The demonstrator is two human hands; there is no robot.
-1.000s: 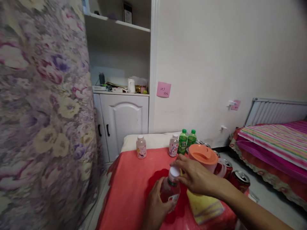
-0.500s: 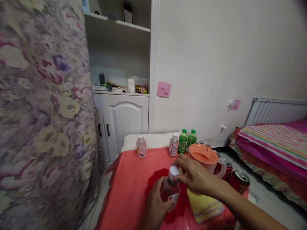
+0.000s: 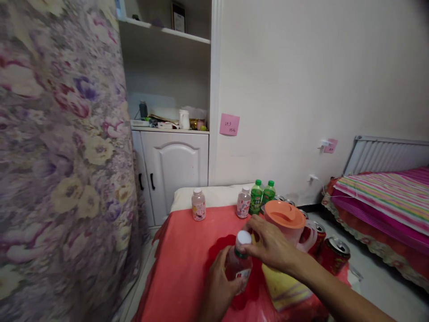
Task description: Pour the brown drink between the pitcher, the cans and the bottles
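My left hand (image 3: pixel 217 286) is wrapped round the body of a small clear bottle (image 3: pixel 238 264) of reddish drink, held upright over the red tablecloth (image 3: pixel 182 264). My right hand (image 3: pixel 272 245) pinches the bottle's white cap (image 3: pixel 243 237) from the right side. Just behind my right hand stands a pink jug with an orange lid (image 3: pixel 284 213).
Two small pink bottles (image 3: pixel 198 210) (image 3: pixel 243 202) and two green bottles (image 3: pixel 256 197) stand at the table's far edge. Red cans (image 3: pixel 335 255) sit right of the jug, a yellow cloth (image 3: pixel 284 286) below my right wrist. A flowered curtain (image 3: pixel 60 161) fills the left; a striped bed (image 3: pixel 385 197) lies right.
My hands stay on the bottle and its cap; the fingers on the cap have shifted slightly. The view has drifted a little.
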